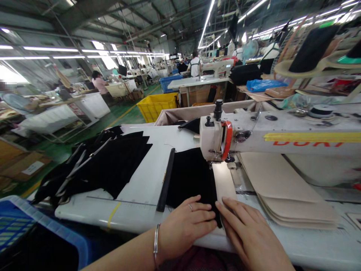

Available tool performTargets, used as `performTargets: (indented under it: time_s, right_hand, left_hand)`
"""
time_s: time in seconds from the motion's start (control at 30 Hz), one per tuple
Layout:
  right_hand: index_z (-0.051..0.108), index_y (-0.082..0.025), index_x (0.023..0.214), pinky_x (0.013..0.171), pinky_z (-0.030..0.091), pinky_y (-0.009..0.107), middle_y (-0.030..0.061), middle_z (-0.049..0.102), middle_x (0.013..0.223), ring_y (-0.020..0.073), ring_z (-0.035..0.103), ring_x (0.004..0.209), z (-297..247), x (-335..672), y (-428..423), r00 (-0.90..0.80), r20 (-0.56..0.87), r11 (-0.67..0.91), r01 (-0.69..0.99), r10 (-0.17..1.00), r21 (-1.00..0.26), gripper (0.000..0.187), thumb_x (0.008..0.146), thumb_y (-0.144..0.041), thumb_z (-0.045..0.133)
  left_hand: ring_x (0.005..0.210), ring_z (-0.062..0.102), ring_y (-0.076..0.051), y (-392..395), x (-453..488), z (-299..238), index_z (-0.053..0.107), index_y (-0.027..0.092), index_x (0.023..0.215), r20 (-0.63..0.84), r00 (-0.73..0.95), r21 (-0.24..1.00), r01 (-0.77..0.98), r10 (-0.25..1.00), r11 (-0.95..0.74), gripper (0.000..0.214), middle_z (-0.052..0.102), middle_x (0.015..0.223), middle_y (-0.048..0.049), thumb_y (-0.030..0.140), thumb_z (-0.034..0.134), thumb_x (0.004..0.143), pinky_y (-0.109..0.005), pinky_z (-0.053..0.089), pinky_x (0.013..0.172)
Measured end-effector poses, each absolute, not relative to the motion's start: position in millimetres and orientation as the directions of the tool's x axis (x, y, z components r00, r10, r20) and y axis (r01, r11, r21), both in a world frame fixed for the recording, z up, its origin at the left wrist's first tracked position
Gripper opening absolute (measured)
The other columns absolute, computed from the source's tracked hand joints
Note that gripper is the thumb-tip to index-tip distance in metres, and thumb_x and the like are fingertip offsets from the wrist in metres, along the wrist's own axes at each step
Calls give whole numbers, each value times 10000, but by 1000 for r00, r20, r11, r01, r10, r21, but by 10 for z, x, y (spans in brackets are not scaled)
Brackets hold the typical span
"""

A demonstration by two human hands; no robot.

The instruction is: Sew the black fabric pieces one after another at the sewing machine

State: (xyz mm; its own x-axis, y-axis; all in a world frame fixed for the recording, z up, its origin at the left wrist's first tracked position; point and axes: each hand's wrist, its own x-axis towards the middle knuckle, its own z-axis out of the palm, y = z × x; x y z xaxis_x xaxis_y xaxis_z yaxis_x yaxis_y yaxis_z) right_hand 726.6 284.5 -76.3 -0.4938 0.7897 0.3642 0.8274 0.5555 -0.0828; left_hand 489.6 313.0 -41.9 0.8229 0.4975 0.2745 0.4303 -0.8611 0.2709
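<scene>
A black fabric panel (188, 177) lies under the head of a white sewing machine (214, 135). My left hand (188, 222) rests flat on its near edge, fingers spread. On the right, my right hand (245, 226) lies with fingers stretched out over a beige strip (224, 180), its fingertips at the black panel's edge. The strip runs beneath the needle area, against the panel's right side. Along the panel's left side is a dark zipper-like strip (166, 180). Whether the pieces are joined at the needle is hidden.
Black fabric pieces (107, 162) are piled on the table's left. Beige panels (287, 192) are stacked under the machine arm. A blue basket (42, 222) stands at lower left, a yellow bin (158, 107) beyond the table. Several people work farther off.
</scene>
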Motion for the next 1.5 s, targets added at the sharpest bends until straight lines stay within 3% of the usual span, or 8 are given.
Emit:
performTargets:
  time_s: [0.2,0.5,1.03,1.5]
  right_hand:
    - [433,-255,1395,962,437,408,53,502,1362,242,483,1183,-778,7242,2899,-485,349,549,829,802,-110,494,905,-275,499]
    - [446,-241,1379,963,413,427,60,529,1325,247,495,1146,-724,7226,3038,-472,332,539,830,817,-147,460,922,-268,487]
    - [515,-179,1298,948,424,441,72,558,1251,250,498,1114,-600,7170,3471,-442,296,503,846,847,-175,397,923,-299,471]
    - [490,-148,1336,967,407,458,95,535,1316,276,498,1128,-685,7101,3745,-392,346,461,875,852,-146,452,926,-334,447]
  left_hand:
    - [1264,466,-156,3355,4932,-442,565,210,1213,257,832,227,442,491,-868,278,620,1235,-29,194,407,985,-388,228,1182]
    - [1259,475,-177,3710,4964,-420,583,192,1172,209,853,176,449,479,-876,253,586,1288,-30,173,434,968,-397,270,1159]
    - [1197,530,-175,4322,5024,-498,607,164,1124,268,839,153,448,474,-881,280,608,1236,-61,70,482,892,-371,351,1110]
    - [1059,582,-197,4648,5107,-477,680,172,1015,259,762,242,544,593,-804,229,664,1091,-50,94,512,881,-327,457,987]
